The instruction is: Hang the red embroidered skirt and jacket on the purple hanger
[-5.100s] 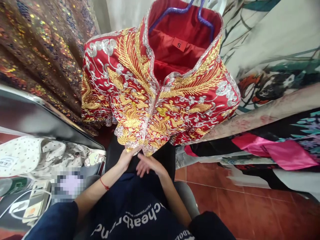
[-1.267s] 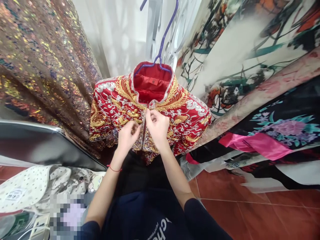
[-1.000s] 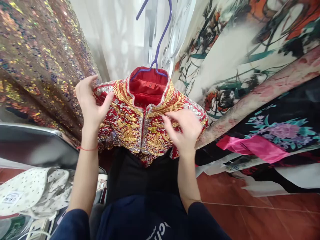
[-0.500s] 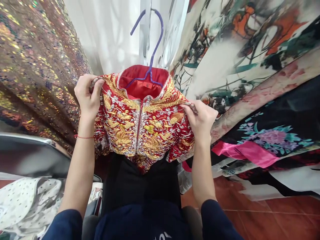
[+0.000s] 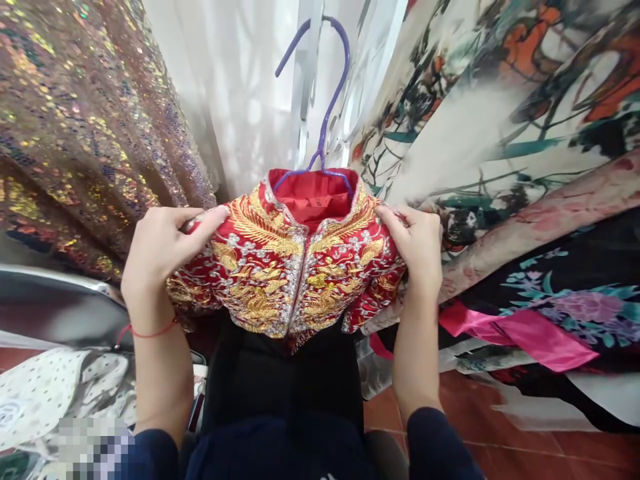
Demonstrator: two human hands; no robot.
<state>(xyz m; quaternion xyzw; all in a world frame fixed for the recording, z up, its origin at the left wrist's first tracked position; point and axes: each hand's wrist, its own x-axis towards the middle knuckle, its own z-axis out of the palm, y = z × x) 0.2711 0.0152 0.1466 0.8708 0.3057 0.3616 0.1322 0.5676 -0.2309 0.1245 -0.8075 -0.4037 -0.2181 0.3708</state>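
In front of me is a small red jacket [image 5: 260,273] with gold and silver embroidery, a stand-up collar and a closed front zip. A purple hanger [image 5: 334,107] runs into its neck, its hook rising above the collar. My left hand [image 5: 160,250] pinches the shoulder at the picture's left, thumb on top and the other fingers underneath. At the opposite shoulder, my right hand [image 5: 415,237] grips the cloth the same way. A small size label [image 5: 319,203] shows inside the red lining. The jacket's lower part drops out of sight in front of my black-clad lap.
Sequinned fabric [image 5: 90,120] hangs at the left, and printed cloths [image 5: 480,120] hang at the right beside a pink ribbon [image 5: 525,333]. A white perforated metal post [image 5: 305,87] stands behind the hanger. Spotted white cloth [image 5: 45,393] lies at the lower left.
The jacket has come lower in view and tips so its collar faces me more. Both hands have gone down with it, still gripping the shoulders; my left wrist has turned.
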